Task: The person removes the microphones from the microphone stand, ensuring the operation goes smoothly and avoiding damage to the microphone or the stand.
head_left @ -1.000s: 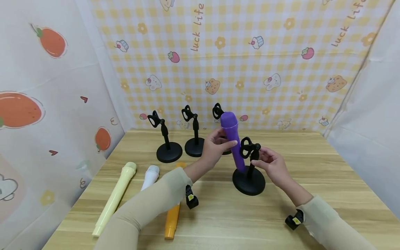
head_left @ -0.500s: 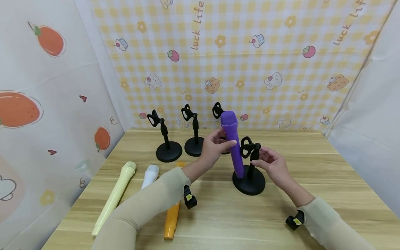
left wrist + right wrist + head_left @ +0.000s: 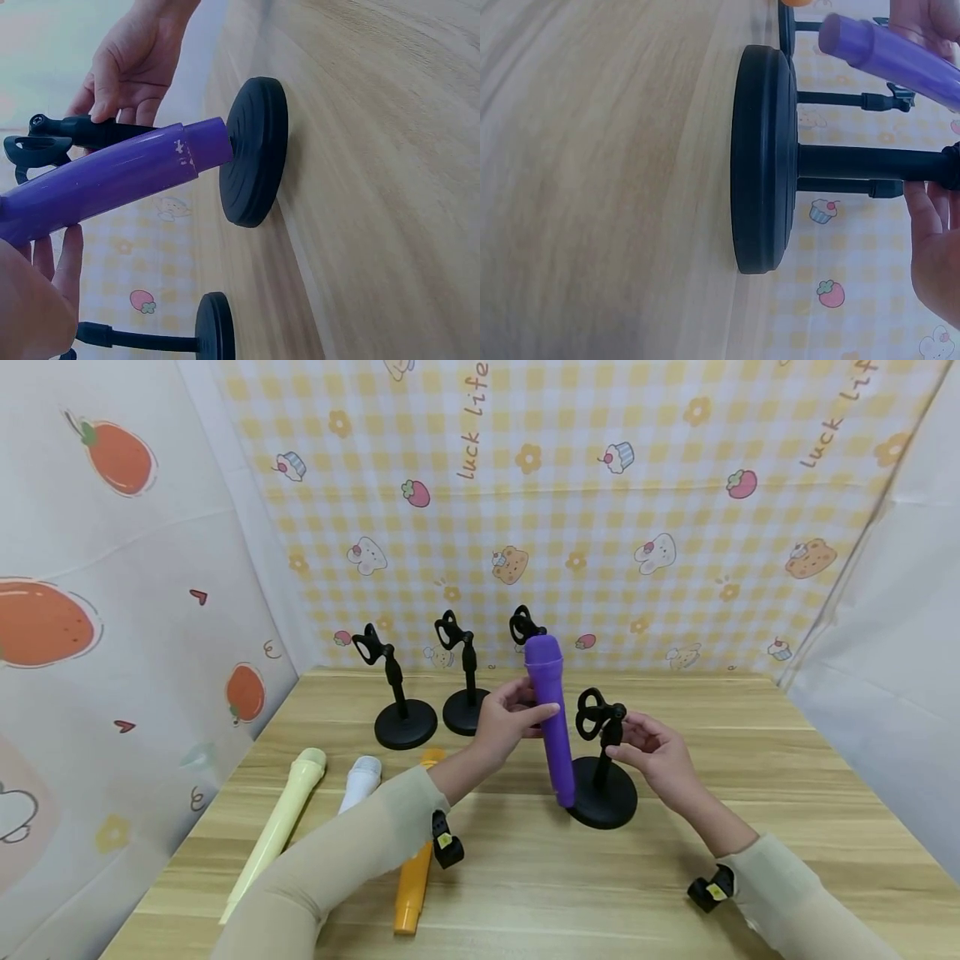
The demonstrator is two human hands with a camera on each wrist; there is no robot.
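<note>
My left hand grips a purple microphone around its middle, head up and slightly tilted. Its lower end hangs in front of the left edge of the black stand's round base in the head view. My right hand pinches the pole of that black microphone stand, just below its clip. The stand's clip holds nothing and sits right of the microphone. In the left wrist view the microphone's tail overlaps the stand's base.
Black stands with bare clips stand at the back, a third partly behind the purple microphone. A cream microphone, a white microphone and an orange microphone lie at the left, partly under my left sleeve.
My left hand has moved the purple microphone left and slightly down, away from the stand's clip. My right hand keeps its hold on the stand, which has stayed in place.
</note>
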